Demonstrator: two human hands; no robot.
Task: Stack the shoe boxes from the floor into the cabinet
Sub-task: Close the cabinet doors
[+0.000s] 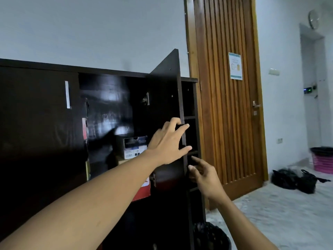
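A dark brown cabinet (pixel 36 123) fills the left half of the head view, with one door (pixel 165 91) swung open. My left hand (pixel 167 143) lies flat on the inside of that door near its free edge, fingers spread. My right hand (pixel 203 175) is just below, fingers curled at the door's edge; whether it grips the edge I cannot tell. Inside the open compartment a dark blue and white shoe box (pixel 134 147) rests on a tan box (pixel 122 161). A red box (pixel 142 192) shows lower down, partly hidden by my left forearm.
Narrow open shelves (pixel 191 134) run down the cabinet's right end. A slatted wooden room door (pixel 227 105) stands beside it. Black bags (pixel 295 181) lie on the pale floor, with a pink bin (pixel 322 161) behind. A black basket (pixel 210 237) sits at the cabinet's foot.
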